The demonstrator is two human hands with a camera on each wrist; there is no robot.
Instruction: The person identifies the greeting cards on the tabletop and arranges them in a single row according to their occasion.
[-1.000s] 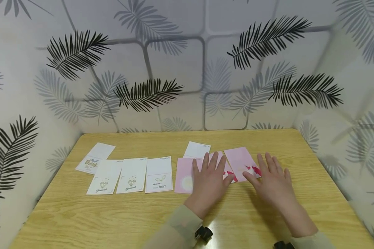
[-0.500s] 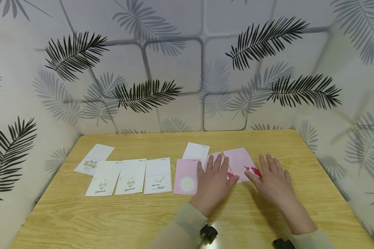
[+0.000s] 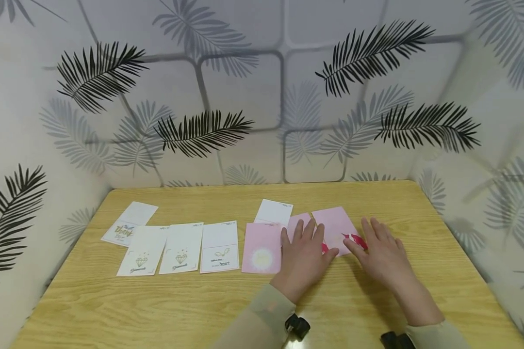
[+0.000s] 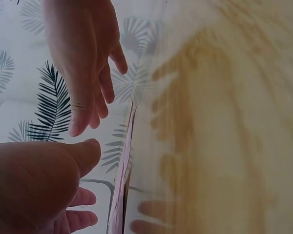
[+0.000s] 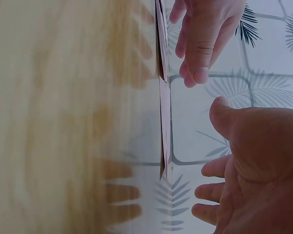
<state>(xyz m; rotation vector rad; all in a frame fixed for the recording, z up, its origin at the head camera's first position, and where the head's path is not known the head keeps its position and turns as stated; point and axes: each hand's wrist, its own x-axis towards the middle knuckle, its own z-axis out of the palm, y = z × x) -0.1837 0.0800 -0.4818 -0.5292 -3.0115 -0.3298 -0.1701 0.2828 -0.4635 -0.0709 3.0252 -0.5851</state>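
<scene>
My left hand (image 3: 305, 257) hovers palm down with fingers spread over a pink card (image 3: 298, 223), hiding most of it. Just left of that hand lies a pink card with a pale round glow (image 3: 261, 248). My right hand (image 3: 386, 257), fingers also spread, is held by the lower right corner of a pink card with a red figure (image 3: 334, 225). Both wrist views show a gap between the hands and the thin edges of the pink cards (image 4: 121, 180). Neither hand holds anything.
A white card (image 3: 274, 212) pokes out behind the pink ones. On the left lie two white diamond cards (image 3: 141, 249), a white card with "heart" lettering (image 3: 220, 247) and a tilted "thank you" card (image 3: 131, 223). A patterned wall (image 3: 240, 97) backs the wooden table (image 3: 157, 310).
My left hand has shifted slightly to the right, uncovering the pink card with the glow. The right hand has hardly moved. The cards lie as before.
</scene>
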